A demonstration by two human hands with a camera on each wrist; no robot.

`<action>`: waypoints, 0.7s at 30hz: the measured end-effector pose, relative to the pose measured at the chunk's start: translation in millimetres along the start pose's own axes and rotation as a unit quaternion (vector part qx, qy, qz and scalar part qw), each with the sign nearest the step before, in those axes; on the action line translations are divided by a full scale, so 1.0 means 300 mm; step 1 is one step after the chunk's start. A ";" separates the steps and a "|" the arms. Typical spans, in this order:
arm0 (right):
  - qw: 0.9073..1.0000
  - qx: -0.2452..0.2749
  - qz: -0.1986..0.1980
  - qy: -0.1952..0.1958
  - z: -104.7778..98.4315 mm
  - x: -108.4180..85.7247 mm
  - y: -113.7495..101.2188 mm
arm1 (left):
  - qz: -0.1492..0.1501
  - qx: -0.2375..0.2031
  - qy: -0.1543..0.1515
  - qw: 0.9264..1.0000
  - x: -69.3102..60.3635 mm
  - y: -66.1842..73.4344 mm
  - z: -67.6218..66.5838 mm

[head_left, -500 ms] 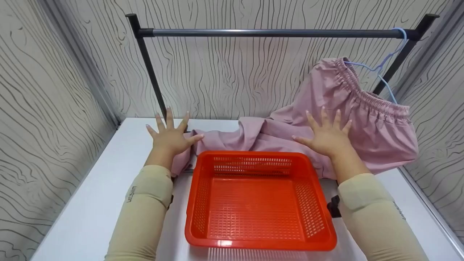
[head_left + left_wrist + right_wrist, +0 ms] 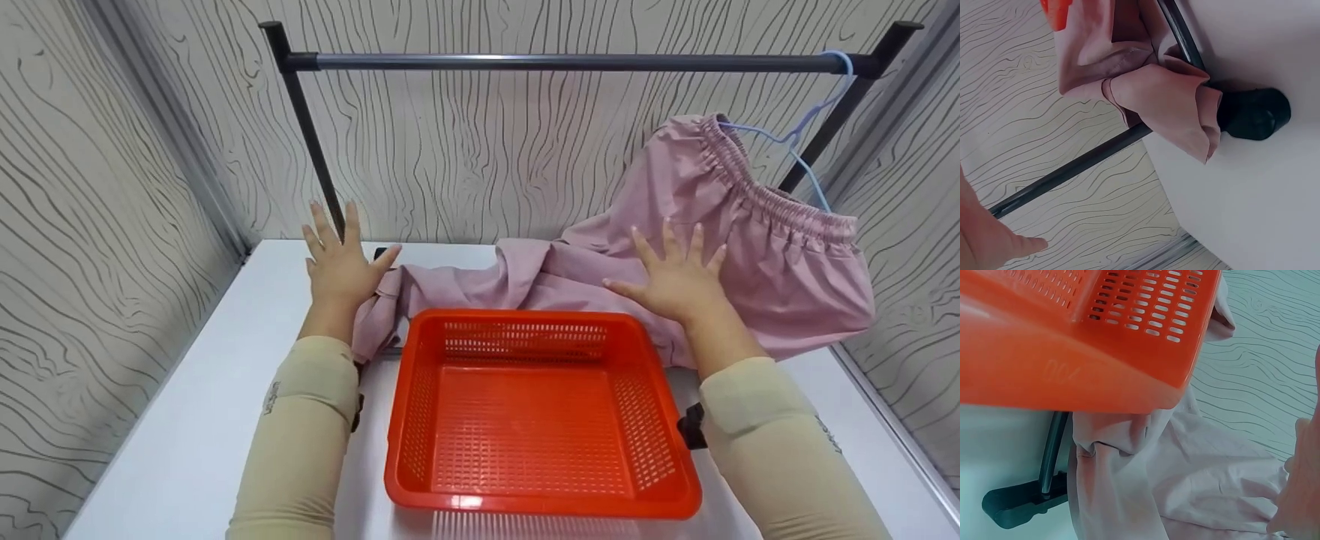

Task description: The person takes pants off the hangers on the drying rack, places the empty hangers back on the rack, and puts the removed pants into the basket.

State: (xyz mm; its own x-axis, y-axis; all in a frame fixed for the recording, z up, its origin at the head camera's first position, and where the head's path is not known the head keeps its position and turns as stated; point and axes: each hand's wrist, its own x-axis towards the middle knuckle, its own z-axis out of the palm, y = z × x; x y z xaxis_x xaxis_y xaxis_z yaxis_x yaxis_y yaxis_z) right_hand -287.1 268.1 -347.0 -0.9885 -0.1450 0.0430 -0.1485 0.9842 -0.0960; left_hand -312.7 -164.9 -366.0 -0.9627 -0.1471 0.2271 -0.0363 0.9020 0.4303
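My left hand (image 2: 341, 274) is held up with its fingers extended, near the left post of a black rack. It holds nothing. Spread fingers also show on my right hand (image 2: 679, 285), which appears in front of pink trousers (image 2: 795, 292); whether it touches them I cannot tell. The elastic waistband hangs from a light blue hanger (image 2: 796, 139) at the rack's right end, while the legs trail left across the table. In the left wrist view, a trouser cuff (image 2: 1157, 101) lies by the rack's black foot (image 2: 1255, 114).
A red plastic basket (image 2: 540, 505) with perforated sides stands in front of the trousers, between my forearms. Above runs the rack's horizontal bar (image 2: 555, 63). Wood-grain patterned walls (image 2: 465, 157) enclose the white table (image 2: 202, 405) at the back and sides.
My left hand has risen slightly and turned, its fingers now less widely spread. The right hand stays almost the same, and the trousers, hanger and basket keep their places.
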 end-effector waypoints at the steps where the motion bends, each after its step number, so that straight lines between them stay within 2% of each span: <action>1: 1.000 -0.001 -0.001 0.000 -0.001 0.000 -0.002 | -0.006 -0.014 0.005 1.000 0.003 -0.001 0.003; 4: 1.000 -0.004 -0.002 -0.003 -0.004 0.001 -0.010 | -0.028 -0.058 0.018 0.998 0.011 -0.001 0.008; 8: 1.000 -0.011 -0.001 -0.008 -0.009 0.006 -0.020 | -0.065 -0.117 0.021 0.991 0.028 0.001 0.005; 12: 1.000 -0.011 0.000 -0.011 -0.012 0.011 -0.026 | -0.104 -0.180 0.021 0.978 0.047 0.001 0.002; 15: 1.000 -0.009 0.000 -0.010 -0.011 0.013 -0.030 | -0.126 -0.230 0.022 0.965 0.062 -0.003 0.001; 18: 1.000 -0.010 -0.002 -0.008 -0.007 0.014 -0.033 | -0.130 -0.270 0.020 0.954 0.079 -0.011 -0.001; 21: 1.000 -0.007 -0.007 -0.007 -0.002 0.014 -0.038 | -0.123 -0.298 0.017 0.946 0.094 -0.018 -0.006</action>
State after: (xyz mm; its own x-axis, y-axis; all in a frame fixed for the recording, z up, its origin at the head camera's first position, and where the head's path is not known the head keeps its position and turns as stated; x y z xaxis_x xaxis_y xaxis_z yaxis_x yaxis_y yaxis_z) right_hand -289.5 256.2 -345.0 -0.9866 -0.1601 0.0310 -0.1622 0.9833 -0.0821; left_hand -339.2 -174.7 -360.3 -0.9351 -0.3452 0.0799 -0.0905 0.4505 0.8882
